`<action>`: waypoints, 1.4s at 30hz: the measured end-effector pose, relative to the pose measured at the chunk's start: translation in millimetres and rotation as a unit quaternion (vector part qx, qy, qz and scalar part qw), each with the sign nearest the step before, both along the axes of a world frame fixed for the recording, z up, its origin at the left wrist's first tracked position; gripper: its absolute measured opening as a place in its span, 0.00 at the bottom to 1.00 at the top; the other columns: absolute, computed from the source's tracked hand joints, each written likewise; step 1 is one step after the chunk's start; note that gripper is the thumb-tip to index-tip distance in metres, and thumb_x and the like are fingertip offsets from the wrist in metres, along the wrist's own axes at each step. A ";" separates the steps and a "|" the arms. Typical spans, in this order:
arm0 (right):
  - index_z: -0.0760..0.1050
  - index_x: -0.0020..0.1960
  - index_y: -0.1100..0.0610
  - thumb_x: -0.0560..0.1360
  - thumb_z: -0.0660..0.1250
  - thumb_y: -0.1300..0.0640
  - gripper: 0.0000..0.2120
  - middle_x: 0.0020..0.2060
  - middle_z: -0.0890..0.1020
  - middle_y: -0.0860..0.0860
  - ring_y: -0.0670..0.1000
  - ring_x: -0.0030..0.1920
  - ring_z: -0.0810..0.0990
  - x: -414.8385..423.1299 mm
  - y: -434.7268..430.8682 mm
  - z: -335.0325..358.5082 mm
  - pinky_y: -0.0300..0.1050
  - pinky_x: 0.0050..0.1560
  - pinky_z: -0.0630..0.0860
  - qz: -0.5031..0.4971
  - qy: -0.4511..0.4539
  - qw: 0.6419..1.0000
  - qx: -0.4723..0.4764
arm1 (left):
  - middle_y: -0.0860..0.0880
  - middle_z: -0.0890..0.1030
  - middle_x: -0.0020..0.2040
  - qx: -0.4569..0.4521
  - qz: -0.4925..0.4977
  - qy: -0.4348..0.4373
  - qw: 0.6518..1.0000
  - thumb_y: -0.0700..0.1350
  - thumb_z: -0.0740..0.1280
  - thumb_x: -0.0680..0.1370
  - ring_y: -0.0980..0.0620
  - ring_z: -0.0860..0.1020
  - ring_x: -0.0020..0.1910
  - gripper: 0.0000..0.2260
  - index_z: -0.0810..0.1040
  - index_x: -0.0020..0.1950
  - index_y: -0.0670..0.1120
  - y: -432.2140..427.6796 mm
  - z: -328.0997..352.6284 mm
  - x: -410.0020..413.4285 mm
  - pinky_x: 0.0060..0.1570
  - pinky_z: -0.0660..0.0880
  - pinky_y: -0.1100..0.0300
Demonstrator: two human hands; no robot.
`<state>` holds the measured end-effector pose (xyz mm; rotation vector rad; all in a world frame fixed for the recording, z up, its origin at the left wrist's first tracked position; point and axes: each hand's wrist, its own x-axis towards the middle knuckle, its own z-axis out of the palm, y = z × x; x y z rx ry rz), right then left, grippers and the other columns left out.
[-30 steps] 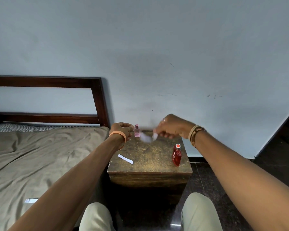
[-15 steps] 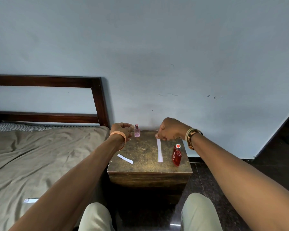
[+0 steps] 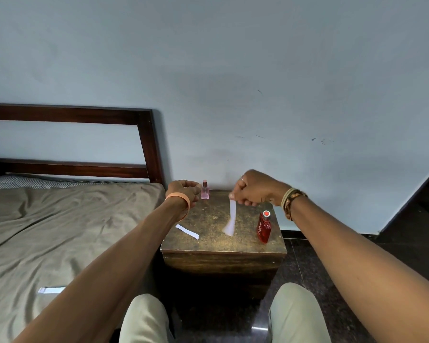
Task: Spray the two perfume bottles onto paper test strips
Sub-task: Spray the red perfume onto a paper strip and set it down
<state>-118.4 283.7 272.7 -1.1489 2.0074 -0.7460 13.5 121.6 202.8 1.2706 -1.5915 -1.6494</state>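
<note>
A small pink perfume bottle [image 3: 205,191] stands at the back left of the wooden side table [image 3: 223,248]. My left hand [image 3: 183,191] rests just left of it, fingers curled shut, with nothing visible in them. A red perfume bottle [image 3: 264,227] with a red cap stands near the table's right edge. My right hand [image 3: 254,189] pinches the top of a white paper strip [image 3: 232,216], which hangs down over the table's middle, its lower end blurred. A second white strip [image 3: 187,231] lies flat on the left of the table.
A bed with an olive sheet [image 3: 47,231] and a dark wooden headboard [image 3: 149,144] adjoins the table on the left. Another pale strip [image 3: 51,290] lies on the sheet. A blue-grey wall stands directly behind; dark floor lies to the right. My knees sit below the table.
My right hand has been waving the strip: it was a blur by the hand, then hung straight, and now dangles with its lower end swinging. My left hand has stayed by the pink bottle.
</note>
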 end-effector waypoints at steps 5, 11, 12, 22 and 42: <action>0.81 0.47 0.63 0.77 0.70 0.57 0.08 0.36 0.83 0.53 0.47 0.34 0.80 -4.9 -0.3 -28.7 0.40 0.36 0.80 -0.071 -0.020 0.997 -0.036 | 0.44 0.80 0.39 0.012 -0.052 0.004 0.999 0.37 0.72 0.74 0.51 0.77 0.32 0.04 0.80 0.47 0.41 7.7 -1.7 2.1 0.32 0.76 0.60; 0.81 0.48 0.61 0.78 0.70 0.58 0.06 0.42 0.85 0.57 0.50 0.38 0.83 -19.2 -12.5 -42.1 0.47 0.45 0.82 -0.082 0.010 0.995 -0.058 | 0.46 0.81 0.40 0.001 -0.149 0.018 0.989 0.38 0.73 0.74 0.52 0.79 0.37 0.04 0.81 0.47 0.43 17.2 -7.3 -12.7 0.39 0.80 0.61; 0.81 0.47 0.60 0.78 0.70 0.59 0.05 0.43 0.85 0.58 0.50 0.39 0.83 -22.5 -15.1 -43.7 0.46 0.44 0.82 -0.081 0.014 0.995 -0.060 | 0.46 0.81 0.40 0.001 -0.160 0.019 0.987 0.38 0.73 0.74 0.52 0.79 0.37 0.04 0.81 0.47 0.43 17.9 -8.9 -17.0 0.42 0.81 0.59; 0.84 0.45 0.54 0.76 0.72 0.57 0.02 0.38 0.86 0.51 0.51 0.42 0.85 -69.7 -38.8 -74.4 0.50 0.49 0.83 -0.105 0.074 0.987 -0.094 | 0.44 0.82 0.40 0.044 -0.172 0.044 0.983 0.33 0.71 0.74 0.49 0.81 0.40 0.04 0.80 0.45 0.41 13.2 -38.5 -81.4 0.46 0.81 0.56; 0.85 0.47 0.57 0.74 0.73 0.57 0.04 0.41 0.86 0.52 0.51 0.44 0.84 -220.7 -113.1 -222.4 0.52 0.51 0.82 -0.198 0.072 0.977 -0.039 | 0.38 0.84 0.45 0.091 -0.133 -0.020 0.987 0.33 0.72 0.73 0.44 0.83 0.43 0.05 0.80 0.41 0.43 -43.3 -180.5 -242.9 0.43 0.82 0.51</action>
